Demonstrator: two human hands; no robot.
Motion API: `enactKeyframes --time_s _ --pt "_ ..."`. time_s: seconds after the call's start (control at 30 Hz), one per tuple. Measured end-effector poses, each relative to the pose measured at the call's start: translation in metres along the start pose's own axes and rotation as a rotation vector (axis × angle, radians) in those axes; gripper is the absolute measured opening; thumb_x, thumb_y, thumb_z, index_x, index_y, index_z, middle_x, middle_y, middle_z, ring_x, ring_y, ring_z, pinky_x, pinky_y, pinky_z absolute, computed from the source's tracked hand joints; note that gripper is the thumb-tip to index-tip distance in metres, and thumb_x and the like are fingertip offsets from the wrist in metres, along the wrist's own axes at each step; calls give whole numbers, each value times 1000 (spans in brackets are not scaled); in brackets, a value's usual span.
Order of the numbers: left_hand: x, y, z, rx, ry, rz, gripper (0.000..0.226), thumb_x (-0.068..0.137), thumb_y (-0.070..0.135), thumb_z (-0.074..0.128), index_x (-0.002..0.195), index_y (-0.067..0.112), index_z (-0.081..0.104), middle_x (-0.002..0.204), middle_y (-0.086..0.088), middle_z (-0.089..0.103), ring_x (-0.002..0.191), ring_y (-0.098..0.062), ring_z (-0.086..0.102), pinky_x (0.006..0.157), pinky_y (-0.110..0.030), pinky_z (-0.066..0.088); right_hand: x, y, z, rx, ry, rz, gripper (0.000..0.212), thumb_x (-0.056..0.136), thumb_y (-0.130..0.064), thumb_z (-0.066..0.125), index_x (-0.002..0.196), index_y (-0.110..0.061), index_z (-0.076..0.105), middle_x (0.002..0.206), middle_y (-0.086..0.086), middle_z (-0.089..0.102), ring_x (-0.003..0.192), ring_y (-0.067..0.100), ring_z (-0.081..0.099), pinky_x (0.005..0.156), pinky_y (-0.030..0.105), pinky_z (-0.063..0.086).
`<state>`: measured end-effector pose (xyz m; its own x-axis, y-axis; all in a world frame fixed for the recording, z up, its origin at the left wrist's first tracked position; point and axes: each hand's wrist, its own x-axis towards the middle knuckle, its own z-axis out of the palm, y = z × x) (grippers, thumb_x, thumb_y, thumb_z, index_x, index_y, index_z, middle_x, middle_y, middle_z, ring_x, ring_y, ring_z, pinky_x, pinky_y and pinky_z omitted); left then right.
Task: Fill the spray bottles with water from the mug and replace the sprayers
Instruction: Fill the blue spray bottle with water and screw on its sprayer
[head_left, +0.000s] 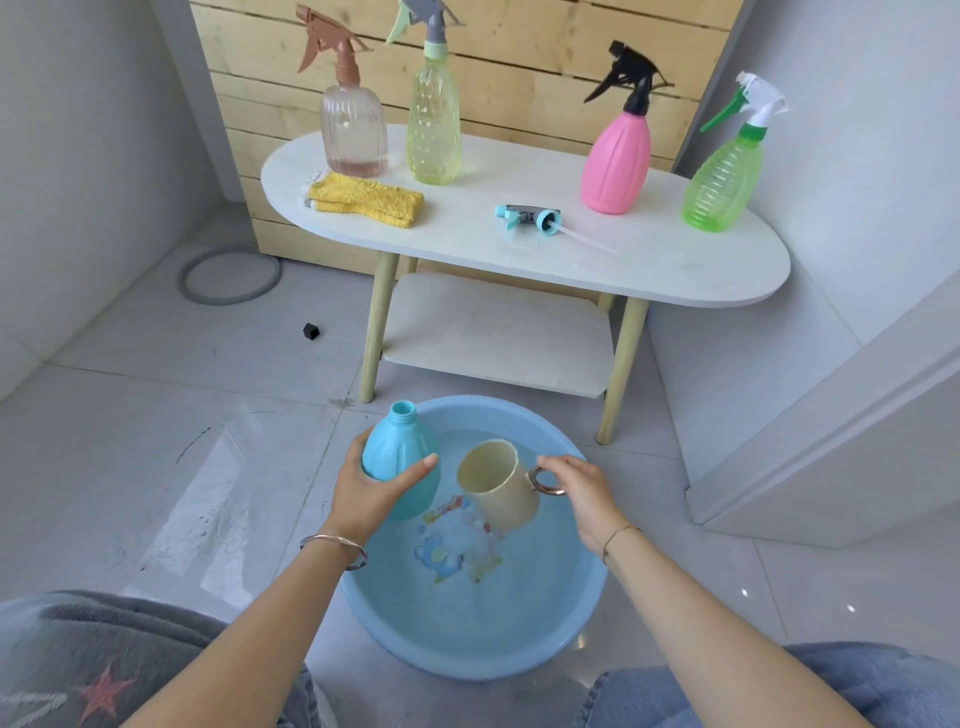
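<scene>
The blue bottle (400, 457) is gripped by the left hand (371, 493). The thumb (423, 463) is laid across its front, and the other fingers are curled round its far side. The bottle is held over the left rim of the basin (493, 660), neck up, with no top on it.

The handle (548, 482) of the mug (496, 486) is pinched by the fingers (553, 463) of the right hand (584, 496). The mug is tipped, with its mouth turned toward the bottle, just beside it. It is held low over the water in the basin. Whether its bottom touches the water cannot be told.

The basin is set on the floor, in front of a white table (649, 260). A blue sprayer (527, 215) is laid flat on the table, with its tube pointed to the right. Four more bottles are stood on the table with their sprayers on: a clear one (355, 130), a yellow one (432, 124), a pink one (615, 161) and a green one (724, 176). A yellow cloth (363, 200) is laid in front of the clear one.
</scene>
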<state>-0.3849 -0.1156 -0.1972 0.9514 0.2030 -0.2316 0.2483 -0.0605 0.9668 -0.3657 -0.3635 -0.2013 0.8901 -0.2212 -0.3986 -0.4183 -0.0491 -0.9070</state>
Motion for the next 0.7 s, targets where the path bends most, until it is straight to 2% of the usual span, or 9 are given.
enactKeyframes --time_s 0.1,0.17,0.27,0.4,0.47,0.53,0.6,0.7 --pt "-3 4 3 10 -14 15 86 49 52 90 122 29 52 108 7 64 96 -10 64 72 -23 52 -1 -23 -12 114 46 -30 24 78 -21 72 62 -18 55 50 -12 41 68 14 36 76 30 26" --pt "-5 6 7 25 -45 23 81 51 49 92 119 28 54 108 8 66 97 -11 65 74 -23 52 -2 -36 -20 177 43 -74 26 81 -16 69 61 -18 54 49 -13 41 66 12 39 78 29 27" --pt "-10 12 14 33 -119 59 82 49 47 93 119 30 54 107 10 66 96 -5 64 69 -14 50 -13 -60 -29 224 18 -146 35 82 -16 70 60 -17 43 45 -14 34 55 9 34 74 28 28" --pt "-14 18 24 48 -193 109 82 47 53 90 119 34 55 106 12 68 93 -1 65 69 -15 52 -25 -87 -44 248 3 -221 47 80 -13 72 51 -21 36 45 -13 35 61 15 37 79 34 30" --pt "-17 21 29 63 -221 115 74 56 41 92 119 31 55 105 10 67 89 2 65 66 -12 51 -31 -100 -50 222 1 -243 48 79 -14 73 48 -24 37 45 -13 36 62 16 38 80 35 28" --pt "-19 24 34 76 -243 130 67 62 31 90 118 29 55 105 9 66 85 6 63 64 -9 49 -40 -114 -54 208 -14 -279 45 81 -11 70 52 -21 38 42 -14 39 54 10 42 77 31 31" --pt "-21 26 38 80 -271 142 68 60 36 91 118 33 54 105 10 66 88 3 64 65 -12 50 -46 -125 -58 192 -24 -310 41 83 -10 68 55 -18 39 41 -14 38 48 5 41 72 27 32" --pt "-23 24 42 108 -324 154 82 47 57 88 118 39 52 108 12 65 95 -5 65 70 -19 54 -51 -139 -61 141 -46 -333 48 81 -10 70 45 -24 41 45 -12 29 48 7 32 69 29 28"
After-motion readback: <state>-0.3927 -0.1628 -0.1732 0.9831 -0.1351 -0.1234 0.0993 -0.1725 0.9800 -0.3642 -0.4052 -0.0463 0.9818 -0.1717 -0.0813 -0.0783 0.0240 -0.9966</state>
